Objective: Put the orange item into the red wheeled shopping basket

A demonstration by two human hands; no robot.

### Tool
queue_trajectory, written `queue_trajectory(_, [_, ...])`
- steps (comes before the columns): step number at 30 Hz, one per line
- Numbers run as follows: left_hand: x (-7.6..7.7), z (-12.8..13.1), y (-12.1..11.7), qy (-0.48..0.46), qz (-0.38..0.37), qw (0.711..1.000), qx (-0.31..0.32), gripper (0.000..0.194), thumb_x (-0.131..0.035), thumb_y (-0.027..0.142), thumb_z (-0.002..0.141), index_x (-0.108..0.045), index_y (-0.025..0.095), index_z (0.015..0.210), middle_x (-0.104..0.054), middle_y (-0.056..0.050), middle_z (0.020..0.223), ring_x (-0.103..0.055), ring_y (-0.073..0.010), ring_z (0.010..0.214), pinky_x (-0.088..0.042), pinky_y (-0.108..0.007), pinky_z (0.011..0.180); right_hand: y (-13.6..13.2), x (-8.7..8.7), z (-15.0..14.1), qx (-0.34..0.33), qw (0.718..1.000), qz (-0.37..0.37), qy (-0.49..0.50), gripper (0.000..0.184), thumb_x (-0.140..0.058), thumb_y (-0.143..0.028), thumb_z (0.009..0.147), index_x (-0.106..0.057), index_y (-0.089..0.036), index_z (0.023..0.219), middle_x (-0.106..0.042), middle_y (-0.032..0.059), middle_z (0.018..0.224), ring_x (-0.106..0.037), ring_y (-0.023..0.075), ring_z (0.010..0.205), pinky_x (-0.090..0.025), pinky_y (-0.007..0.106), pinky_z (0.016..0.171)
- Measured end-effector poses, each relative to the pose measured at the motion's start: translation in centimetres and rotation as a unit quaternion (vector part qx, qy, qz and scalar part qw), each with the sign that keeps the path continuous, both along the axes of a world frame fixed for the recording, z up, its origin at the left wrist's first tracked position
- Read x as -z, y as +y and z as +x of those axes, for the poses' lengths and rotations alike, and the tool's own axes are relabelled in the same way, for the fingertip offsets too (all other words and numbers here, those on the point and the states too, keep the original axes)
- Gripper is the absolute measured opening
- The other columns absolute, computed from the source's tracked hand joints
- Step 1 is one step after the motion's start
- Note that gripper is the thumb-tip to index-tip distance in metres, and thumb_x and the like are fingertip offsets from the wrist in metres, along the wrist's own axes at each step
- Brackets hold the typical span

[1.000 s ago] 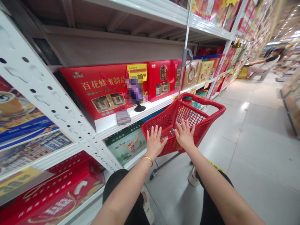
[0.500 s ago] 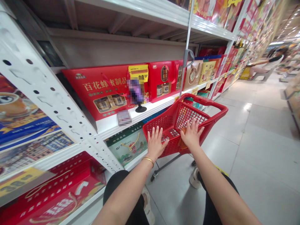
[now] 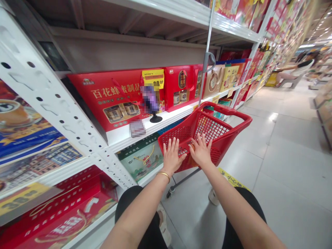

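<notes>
A red plastic shopping cart (image 3: pixel 228 133) stands in the aisle right in front of me, beside the white shelving. My left hand (image 3: pixel 171 156), with a gold bangle on the wrist, lies flat on the cart's near rim, fingers spread. My right hand (image 3: pixel 200 151) rests open on the same rim just to the right, fingers stretched over the mesh wall. An orange patch shows under the right palm; I cannot make out what it is. Neither hand grips anything.
White shelves (image 3: pixel 85 138) on the left hold red gift boxes (image 3: pixel 114 98), a yellow price tag (image 3: pixel 153 77) and a small black stand (image 3: pixel 155 119). A metal pole (image 3: pixel 207 52) rises beside the cart. Grey tiled floor (image 3: pixel 285 166) stretches right; a person sits far down the aisle (image 3: pixel 293 71).
My right hand has slid back left along the rim, closer to my left hand. The cart has hardly shifted.
</notes>
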State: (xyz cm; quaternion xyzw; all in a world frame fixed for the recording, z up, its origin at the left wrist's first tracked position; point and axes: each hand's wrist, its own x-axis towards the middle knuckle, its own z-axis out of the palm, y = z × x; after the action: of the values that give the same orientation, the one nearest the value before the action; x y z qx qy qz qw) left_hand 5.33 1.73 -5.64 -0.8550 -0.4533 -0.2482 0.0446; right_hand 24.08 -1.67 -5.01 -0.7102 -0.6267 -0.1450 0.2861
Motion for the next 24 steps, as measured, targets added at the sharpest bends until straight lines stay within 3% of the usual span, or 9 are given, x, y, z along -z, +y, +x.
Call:
queue_trajectory(2, [0.0,0.0,0.0,-0.003,-0.002,1.0,0.0,0.084,-0.034,0.067,0.108,-0.016,0.02,0.175,-0.02,-0.01,0.181,-0.01,-0.031,0.169,-0.013,-0.061,0.136,0.0,0.2,-0.8,0.0,1.0,-0.001,0.006,0.046,-0.046,-0.041,0.108,-0.073,-0.022,0.14,-0.04,0.0132,0.173,-0.018,0.0371,0.166,-0.002,0.073,0.131])
queue_trajectory(6, [-0.1,-0.1,0.0,-0.004,-0.006,1.0,0.01,0.086,-0.034,0.068,0.108,-0.015,0.018,0.175,-0.021,-0.011,0.181,-0.01,-0.0308,0.169,-0.013,-0.061,0.136,-0.5,1.0,-3.7,-0.072,0.997,-0.018,-0.002,0.043,-0.045,-0.04,0.11,-0.076,-0.027,0.137,-0.047,0.0082,0.17,-0.019,0.0349,0.166,-0.003,0.071,0.132])
queue_trajectory(9, [0.0,-0.2,0.1,-0.007,-0.009,1.0,0.014,0.086,-0.033,0.068,0.108,-0.014,0.018,0.175,-0.02,-0.011,0.182,-0.009,-0.0306,0.17,-0.012,-0.061,0.136,-0.6,1.0,-3.3,-0.106,0.994,-0.019,-0.016,0.043,-0.044,-0.041,0.111,-0.073,-0.031,0.14,-0.046,0.0057,0.171,-0.024,0.0323,0.165,-0.001,0.071,0.132])
queue_trajectory(11, [0.1,-0.2,0.1,-0.01,-0.01,1.0,0.011,0.086,-0.031,0.068,0.108,-0.012,0.018,0.176,-0.019,-0.011,0.182,-0.009,-0.0304,0.17,-0.011,-0.061,0.136,-0.4,0.6,-1.4,-0.076,0.997,-0.01,-0.015,0.043,-0.043,-0.041,0.111,-0.074,-0.032,0.139,-0.043,0.006,0.172,-0.025,0.0332,0.165,0.0,0.073,0.131])
queue_trajectory(14, [0.2,-0.2,0.2,-0.011,-0.011,1.0,0.011,0.086,-0.03,0.069,0.108,-0.011,0.019,0.176,-0.018,-0.01,0.182,-0.008,-0.0299,0.17,-0.009,-0.06,0.136,0.2,0.1,1.4,0.023,1.0,0.008,0.009,0.044,-0.043,-0.04,0.109,-0.076,-0.029,0.136,-0.038,0.008,0.175,-0.02,0.0381,0.166,-0.001,0.079,0.127])
queue_trajectory(17, [0.2,-0.1,0.1,-0.012,-0.01,1.0,0.013,0.087,-0.031,0.069,0.108,-0.01,0.018,0.176,-0.017,-0.01,0.182,-0.006,-0.0299,0.17,-0.007,-0.06,0.137,0.2,0.1,1.2,0.05,0.999,0.011,0.014,0.044,-0.044,-0.04,0.109,-0.074,-0.028,0.14,-0.034,0.0086,0.177,-0.015,0.0395,0.166,-0.002,0.079,0.127])
queue_trajectory(22, [-0.1,-0.2,0.1,-0.01,-0.012,1.0,0.013,0.085,-0.032,0.067,0.108,-0.014,0.019,0.175,-0.02,-0.01,0.182,-0.009,-0.0302,0.17,-0.011,-0.061,0.136,-1.0,1.2,-3.4,-0.088,0.996,-0.016,-0.021,0.045,-0.044,-0.041,0.111,-0.066,-0.035,0.149,-0.033,0.0032,0.177,-0.016,0.0338,0.167,-0.001,0.074,0.131])
queue_trajectory(24, [-0.1,-0.2,0.1,-0.007,-0.014,1.0,0.012,0.083,-0.032,0.066,0.109,-0.015,0.02,0.175,-0.019,-0.009,0.182,-0.009,-0.0302,0.17,-0.011,-0.061,0.136,-1.1,1.1,-3.6,-0.112,0.993,-0.024,-0.028,0.045,-0.043,-0.042,0.111,-0.064,-0.037,0.151,-0.034,0.0018,0.177,-0.019,0.0319,0.167,-0.001,0.073,0.131])
